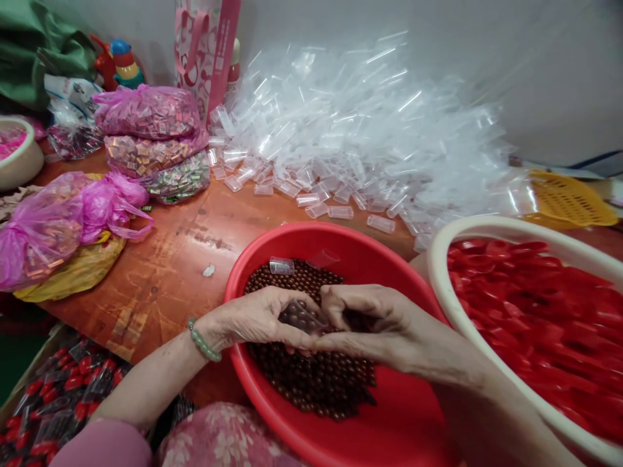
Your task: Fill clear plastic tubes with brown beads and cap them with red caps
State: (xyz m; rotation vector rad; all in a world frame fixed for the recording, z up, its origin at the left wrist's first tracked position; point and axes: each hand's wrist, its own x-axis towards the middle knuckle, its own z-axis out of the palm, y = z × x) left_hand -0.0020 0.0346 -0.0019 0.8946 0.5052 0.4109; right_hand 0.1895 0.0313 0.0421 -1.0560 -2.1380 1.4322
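Over a red basin [409, 395] of small dark brown balls [311, 383], both hands meet. My left hand [265, 314], with a green bead bracelet [203, 338] at the wrist, is wrapped round a clear plastic container [302, 316] with brown balls showing in it. My right hand [384, 324] pinches at the container's right end, its fingertips touching those of my left hand. What else the right fingers hold is hidden. An unheld clear container [281, 265] lies on the balls near the basin's far side.
A large heap of clear containers [360, 143] covers the back of the brown table [180, 259]. At right stands a white tub [442, 259] of red plastic pieces [530, 311], with a yellow basket [569, 198] behind. Pink bags [150, 113] lie left; a box of red-capped containers [68, 389] is lower left.
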